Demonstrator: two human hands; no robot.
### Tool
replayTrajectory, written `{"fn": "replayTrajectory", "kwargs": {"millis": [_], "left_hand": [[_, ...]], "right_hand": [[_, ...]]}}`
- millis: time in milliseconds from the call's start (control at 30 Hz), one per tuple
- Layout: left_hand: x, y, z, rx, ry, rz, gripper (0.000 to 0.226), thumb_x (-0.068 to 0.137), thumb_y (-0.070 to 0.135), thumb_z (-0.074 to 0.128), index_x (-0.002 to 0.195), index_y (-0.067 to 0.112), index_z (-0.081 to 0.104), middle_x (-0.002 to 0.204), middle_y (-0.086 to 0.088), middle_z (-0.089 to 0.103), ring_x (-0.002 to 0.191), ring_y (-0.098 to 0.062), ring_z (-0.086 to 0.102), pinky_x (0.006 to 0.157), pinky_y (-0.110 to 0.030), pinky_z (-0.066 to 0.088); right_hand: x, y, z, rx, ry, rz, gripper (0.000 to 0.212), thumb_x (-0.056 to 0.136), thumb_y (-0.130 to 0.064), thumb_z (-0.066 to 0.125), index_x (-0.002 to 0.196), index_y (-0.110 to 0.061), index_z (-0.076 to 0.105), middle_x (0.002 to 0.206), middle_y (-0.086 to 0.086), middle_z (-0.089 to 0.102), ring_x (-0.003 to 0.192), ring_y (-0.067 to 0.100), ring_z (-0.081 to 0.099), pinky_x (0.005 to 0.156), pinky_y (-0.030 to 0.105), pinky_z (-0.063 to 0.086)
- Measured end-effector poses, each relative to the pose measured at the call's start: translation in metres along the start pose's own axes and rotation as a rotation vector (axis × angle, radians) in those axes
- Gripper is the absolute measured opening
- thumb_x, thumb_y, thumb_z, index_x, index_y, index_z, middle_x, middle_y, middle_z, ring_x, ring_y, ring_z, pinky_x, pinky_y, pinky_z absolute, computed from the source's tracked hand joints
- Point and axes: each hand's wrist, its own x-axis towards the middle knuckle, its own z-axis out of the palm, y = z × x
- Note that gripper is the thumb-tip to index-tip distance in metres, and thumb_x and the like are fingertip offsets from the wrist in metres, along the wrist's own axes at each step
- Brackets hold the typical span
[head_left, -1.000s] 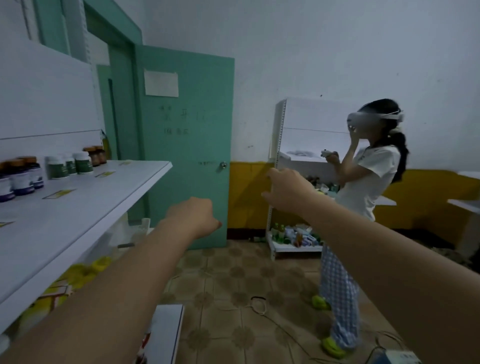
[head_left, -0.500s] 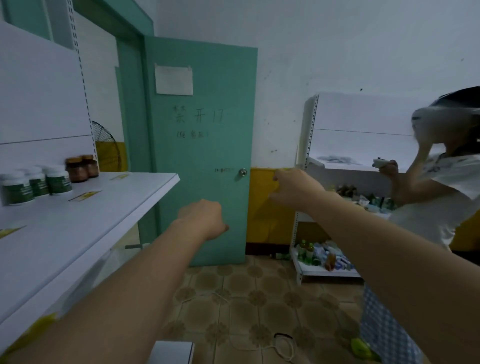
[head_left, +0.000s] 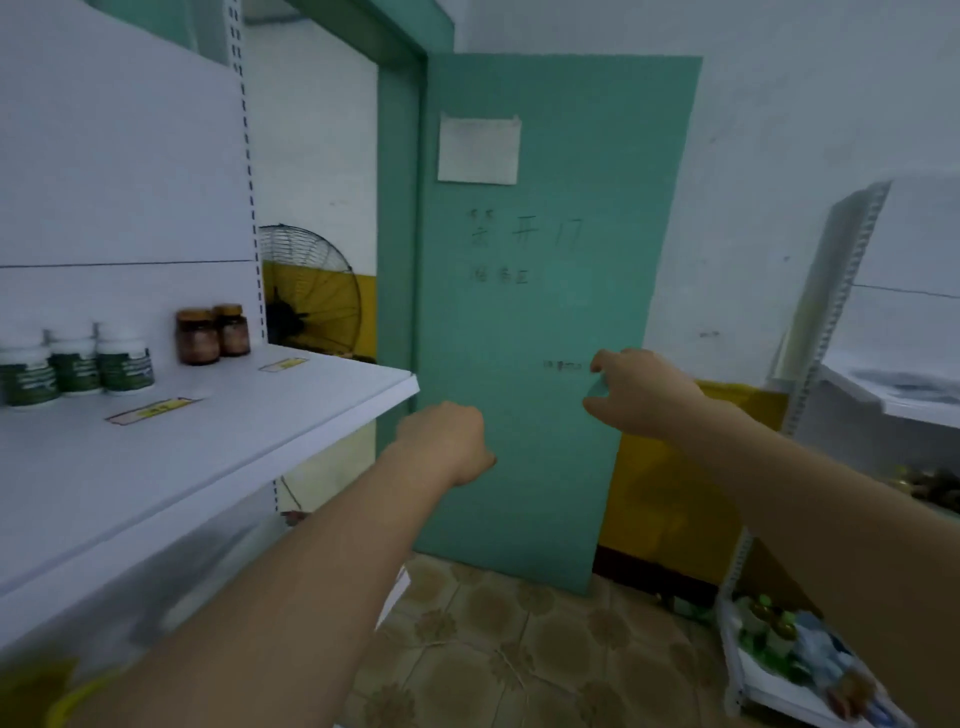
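A teal door (head_left: 524, 322) stands ajar ahead, with a white paper sheet (head_left: 478, 149) and faint writing on it. My right hand (head_left: 636, 392) reaches to the door's right edge at handle height. Its thumb and fingers curve apart in a C, and the knob is hidden behind them. My left hand (head_left: 441, 441) hangs in front of the door's lower part, curled into a loose fist with nothing in it. Both forearms stretch forward from the bottom of the view.
A white shelf (head_left: 218, 447) juts out at left and carries green-labelled white bottles (head_left: 78, 364) and two brown jars (head_left: 213, 332). A fan (head_left: 311, 296) stands behind it. Another white rack (head_left: 831, 395) at right holds goods low down. The floor (head_left: 498, 644) is patterned tile.
The view has swung left and closer to the door, and the person in the headset has left the frame. My right hand has reached the door's edge and now covers the knob.
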Motion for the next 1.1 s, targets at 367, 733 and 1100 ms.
{"fn": "replayTrajectory", "kwargs": {"millis": [367, 733, 1100], "left_hand": [[0.126, -0.093, -0.003, 0.074, 0.049, -0.329, 0.042, 0.092, 0.044, 0.051, 0.121, 0.013, 0.052, 0.122, -0.008, 0.056, 0.108, -0.028, 0.054, 0.076, -0.033, 0.042], [0.181, -0.221, -0.006, 0.081, 0.082, -0.758, 0.041, 0.092, 0.045, 0.049, 0.119, 0.014, 0.05, 0.116, -0.007, 0.057, 0.105, -0.026, 0.055, 0.078, -0.034, 0.043], [0.201, -0.271, 0.026, 0.154, 0.157, -1.156, 0.044, 0.098, 0.04, 0.038, 0.13, 0.011, 0.044, 0.128, -0.012, 0.048, 0.118, -0.029, 0.046, 0.089, -0.035, 0.04]], "right_hand": [[0.202, -0.071, 0.064, 0.152, -0.011, -0.351, 0.042, 0.09, -0.032, 0.054, 0.125, -0.009, 0.048, 0.114, 0.012, 0.056, 0.108, 0.031, 0.052, 0.088, 0.042, 0.049], [0.345, -0.204, 0.102, 0.226, -0.005, -0.729, 0.037, 0.089, -0.032, 0.054, 0.12, -0.011, 0.051, 0.114, 0.012, 0.056, 0.101, 0.03, 0.054, 0.084, 0.042, 0.051], [0.411, -0.33, 0.127, 0.424, 0.012, -1.159, 0.044, 0.093, -0.03, 0.049, 0.132, -0.012, 0.045, 0.127, 0.014, 0.052, 0.112, 0.03, 0.052, 0.088, 0.038, 0.048]]}}
